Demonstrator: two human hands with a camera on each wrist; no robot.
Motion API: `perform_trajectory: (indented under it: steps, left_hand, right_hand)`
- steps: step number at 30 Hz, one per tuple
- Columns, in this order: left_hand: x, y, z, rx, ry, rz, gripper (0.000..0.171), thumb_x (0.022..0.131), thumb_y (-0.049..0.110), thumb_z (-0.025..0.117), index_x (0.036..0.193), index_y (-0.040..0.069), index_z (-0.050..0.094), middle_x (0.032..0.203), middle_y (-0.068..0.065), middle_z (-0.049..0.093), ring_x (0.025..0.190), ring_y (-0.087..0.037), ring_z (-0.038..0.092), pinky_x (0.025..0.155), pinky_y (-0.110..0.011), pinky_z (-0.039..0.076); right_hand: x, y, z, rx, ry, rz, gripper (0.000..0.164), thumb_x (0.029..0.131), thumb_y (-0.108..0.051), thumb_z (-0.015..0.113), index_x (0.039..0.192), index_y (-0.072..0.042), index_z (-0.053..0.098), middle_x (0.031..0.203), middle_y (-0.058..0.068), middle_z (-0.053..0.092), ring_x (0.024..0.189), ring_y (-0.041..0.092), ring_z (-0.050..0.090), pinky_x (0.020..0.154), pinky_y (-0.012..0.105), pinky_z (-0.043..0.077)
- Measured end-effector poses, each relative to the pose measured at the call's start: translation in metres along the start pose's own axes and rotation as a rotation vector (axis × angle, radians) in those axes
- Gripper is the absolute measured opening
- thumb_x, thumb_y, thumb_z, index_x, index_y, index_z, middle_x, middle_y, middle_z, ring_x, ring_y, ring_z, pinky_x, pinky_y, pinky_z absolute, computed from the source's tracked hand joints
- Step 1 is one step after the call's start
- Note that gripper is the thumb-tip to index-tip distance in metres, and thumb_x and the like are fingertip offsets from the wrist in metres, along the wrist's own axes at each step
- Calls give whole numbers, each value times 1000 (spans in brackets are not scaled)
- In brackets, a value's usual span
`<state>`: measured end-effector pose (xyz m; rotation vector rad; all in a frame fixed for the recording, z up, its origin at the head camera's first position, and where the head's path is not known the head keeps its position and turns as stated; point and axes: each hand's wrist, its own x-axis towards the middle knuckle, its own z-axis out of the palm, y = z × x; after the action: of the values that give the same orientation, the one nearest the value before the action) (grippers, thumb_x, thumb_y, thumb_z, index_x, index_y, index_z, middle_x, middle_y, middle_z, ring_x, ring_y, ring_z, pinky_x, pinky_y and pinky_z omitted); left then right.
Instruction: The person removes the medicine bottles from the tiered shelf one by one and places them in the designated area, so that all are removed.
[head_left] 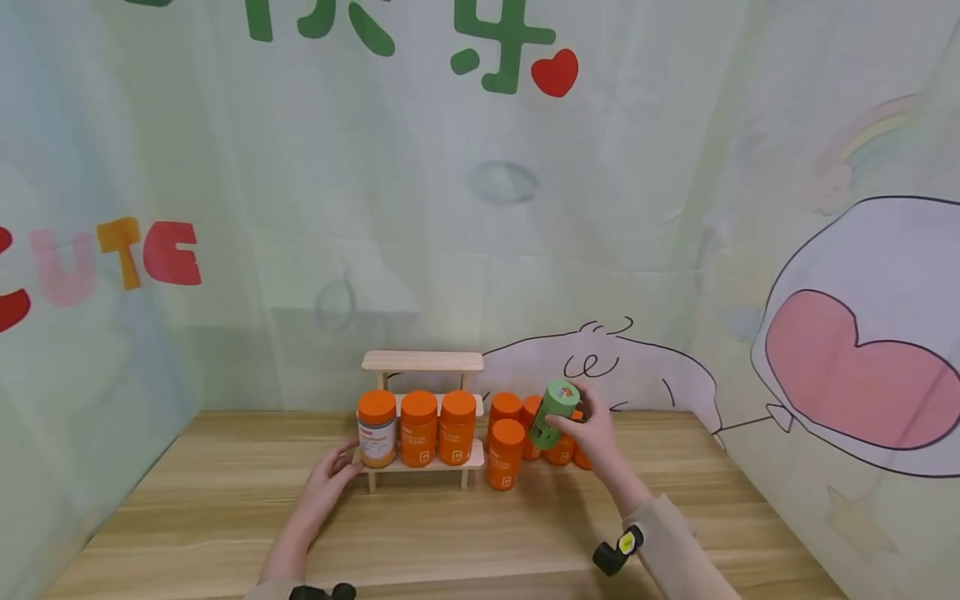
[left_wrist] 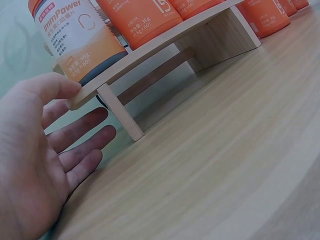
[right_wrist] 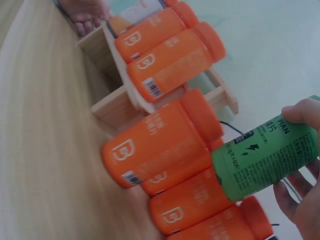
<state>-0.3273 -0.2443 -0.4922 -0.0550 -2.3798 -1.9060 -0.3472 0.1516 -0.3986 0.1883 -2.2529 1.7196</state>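
My right hand holds a green cylindrical bottle, tilted, over the orange bottles on the table. In the right wrist view the thumb lies along the green bottle, with fingers curled behind it. My left hand is at the left end of a small tiered wooden rack. Its thumb and index finger pinch the corner of the lowest shelf, while the other fingers extend loosely below. A white-labelled bottle with an orange lid stands beside that thumb, and two orange bottles follow on the same shelf.
Right of the rack, an orange bottle stands in front of several others, partly hidden by the right hand and green bottle. Behind the wooden table hangs a printed cloth. More cloth rises at both sides.
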Motion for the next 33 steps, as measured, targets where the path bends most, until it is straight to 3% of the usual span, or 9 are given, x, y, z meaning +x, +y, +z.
perform_trajectory:
  steps: [9,15,19,33]
  left_hand:
    - [0,-1,-2,11,-27,-8,53,99,12,51,145,-6,35,143,-35,42,137,-44,37,83,-11,42]
    - [0,-1,-2,5,-37,5,53,99,12,51,145,-6,35,144,-35,41,137,-45,36,83,-11,42]
    - [0,-1,-2,-4,-35,6,52,98,11,51,145,-6,36,143,-36,42,137,-45,36,83,-12,42]
    - [0,0,-2,-6,-41,0,53,98,12,52,145,-6,36,145,-35,39,140,-48,32,82,-9,40]
  right_hand:
    - [-14,18,9,-50,8,58,67,77,-10,80,137,-6,51,128,17,59,114,28,55,92,37,48]
    - [-21,27,14,-37,19,65,63,73,-5,81,132,-4,56,120,17,63,102,19,58,81,27,49]
    - [-24,35,15,-32,10,79,63,72,-3,82,130,-4,56,120,17,63,101,18,58,81,26,49]
    - [-27,51,18,-84,-11,48,62,70,-4,83,127,-6,60,114,14,66,98,20,60,84,32,49]
